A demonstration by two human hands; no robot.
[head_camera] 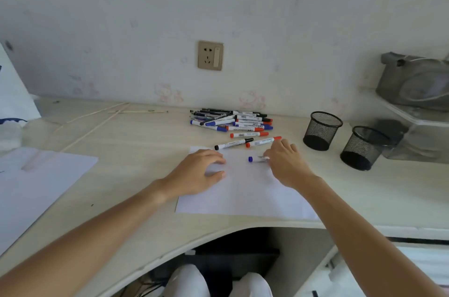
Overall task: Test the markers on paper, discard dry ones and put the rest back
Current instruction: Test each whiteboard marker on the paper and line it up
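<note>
A white sheet of paper (pixel 245 192) lies on the desk in front of me. My left hand (pixel 196 174) rests flat on its left part, fingers spread, holding nothing. My right hand (pixel 286 163) is closed on a blue-capped marker (pixel 256 159) that lies across the paper's upper part. Just beyond the paper lie a black-capped marker (pixel 233 144) and two red-capped markers (pixel 263 141). Farther back sits a pile of several markers (pixel 233 120) with blue, red and black caps.
Two black mesh pen cups (pixel 322 130) (pixel 363 148) stand at the right. A clear plastic box (pixel 418 126) with a grey device on top is behind them. More paper (pixel 36 187) lies at the left, thin wooden sticks (pixel 97 116) at the back. The desk edge (pixel 218 231) curves inward.
</note>
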